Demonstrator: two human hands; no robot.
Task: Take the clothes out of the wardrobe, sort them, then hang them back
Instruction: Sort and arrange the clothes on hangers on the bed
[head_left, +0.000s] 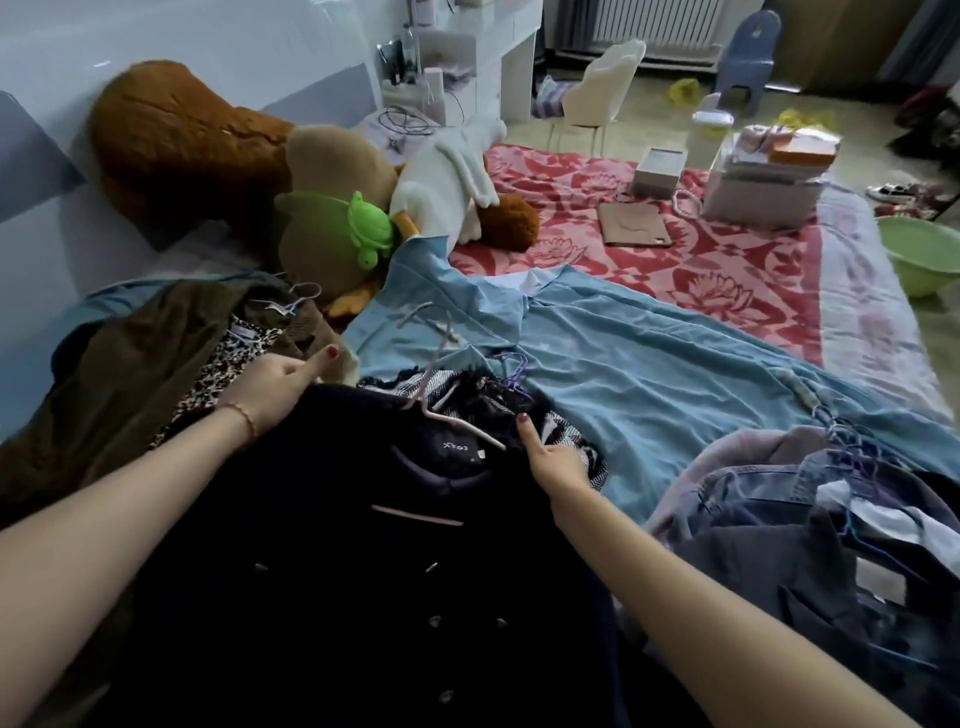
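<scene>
A dark navy buttoned coat (363, 571) on a pink hanger (457, 421) lies on the bed in front of me. My left hand (270, 384) grips the coat's left shoulder, thumb up. My right hand (556, 462) holds the right shoulder, fingers tucked under the cloth. Under the collar lies a black-and-white fringed garment (571, 431) with a purple hanger (511, 374). To the left lie an olive-brown garment (130, 364) and a leopard-print one (228, 358). At the right is a pile of denim and grey clothes (810, 525) on hangers. A light blue dress (649, 364) is spread across the bed.
Plush toys sit at the headboard: a big brown one (176, 135), a green turtle (369, 228), a white goose (447, 182). Boxes (763, 182) and a brown pouch (634, 226) rest on the red floral blanket (727, 270). A green basin (924, 254) stands on the floor at the right.
</scene>
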